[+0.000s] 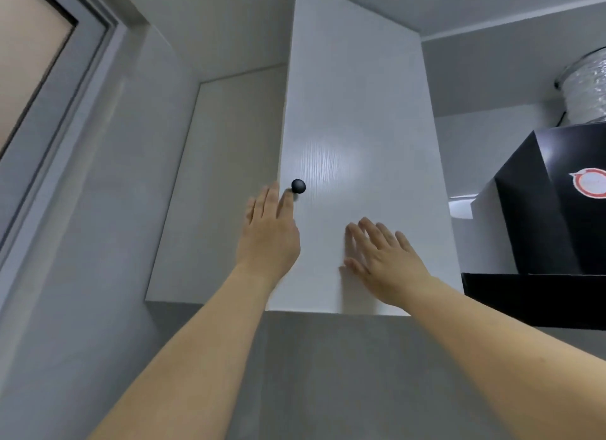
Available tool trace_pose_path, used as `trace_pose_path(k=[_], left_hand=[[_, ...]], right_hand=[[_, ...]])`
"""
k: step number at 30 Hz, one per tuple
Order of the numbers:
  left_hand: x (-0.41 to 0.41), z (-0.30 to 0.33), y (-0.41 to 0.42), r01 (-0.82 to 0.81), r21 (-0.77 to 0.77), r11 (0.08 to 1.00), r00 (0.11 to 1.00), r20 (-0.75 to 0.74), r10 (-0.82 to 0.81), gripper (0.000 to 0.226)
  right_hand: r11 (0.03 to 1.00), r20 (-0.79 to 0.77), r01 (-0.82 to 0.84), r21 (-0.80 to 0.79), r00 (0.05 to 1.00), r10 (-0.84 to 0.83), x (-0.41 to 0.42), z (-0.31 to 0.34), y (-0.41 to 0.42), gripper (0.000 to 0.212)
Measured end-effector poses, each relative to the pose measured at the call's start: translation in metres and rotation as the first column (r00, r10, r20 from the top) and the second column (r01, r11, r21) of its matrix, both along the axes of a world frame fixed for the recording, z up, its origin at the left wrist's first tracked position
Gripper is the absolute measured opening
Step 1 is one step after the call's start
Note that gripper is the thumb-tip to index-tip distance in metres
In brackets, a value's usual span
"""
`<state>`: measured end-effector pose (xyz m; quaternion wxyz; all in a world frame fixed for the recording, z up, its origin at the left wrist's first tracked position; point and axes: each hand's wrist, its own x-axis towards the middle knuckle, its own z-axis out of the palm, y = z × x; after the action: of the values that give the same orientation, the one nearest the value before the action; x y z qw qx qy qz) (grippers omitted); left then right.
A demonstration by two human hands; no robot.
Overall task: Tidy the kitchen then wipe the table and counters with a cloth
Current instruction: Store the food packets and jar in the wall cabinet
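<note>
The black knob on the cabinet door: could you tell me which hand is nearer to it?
Left. The left hand has a fingertip just beside the black knob, apparently touching it. The right hand lies flat on the cabinet door, lower and to the right.

The cabinet door (357, 144) is white with a faint wood-grain texture and a soft sheen. Its knob (298, 186) is matt black. At three o'clock, the hood (554, 216) is black and smooth; above it the duct (585, 89) is crinkled silver foil.
</note>
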<state>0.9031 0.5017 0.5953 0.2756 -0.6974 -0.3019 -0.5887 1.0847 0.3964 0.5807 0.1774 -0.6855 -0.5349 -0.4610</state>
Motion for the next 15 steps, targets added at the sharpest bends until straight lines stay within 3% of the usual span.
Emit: trace_pose_path(k=[9, 15], left_hand=[[0.056, -0.026, 0.057, -0.085, -0.04, 0.996, 0.996, 0.011, 0.086, 0.066], [0.086, -0.039, 0.094, -0.071, -0.006, 0.997, 0.997, 0.037, 0.071, 0.074]], right_hand=[[0.995, -0.072, 0.036, 0.093, 0.997, -0.03, 0.05, -0.016, 0.054, 0.065], [0.985, 0.0, 0.0, 0.171, 1.0, 0.0, 0.074, -0.025, 0.087, 0.073]])
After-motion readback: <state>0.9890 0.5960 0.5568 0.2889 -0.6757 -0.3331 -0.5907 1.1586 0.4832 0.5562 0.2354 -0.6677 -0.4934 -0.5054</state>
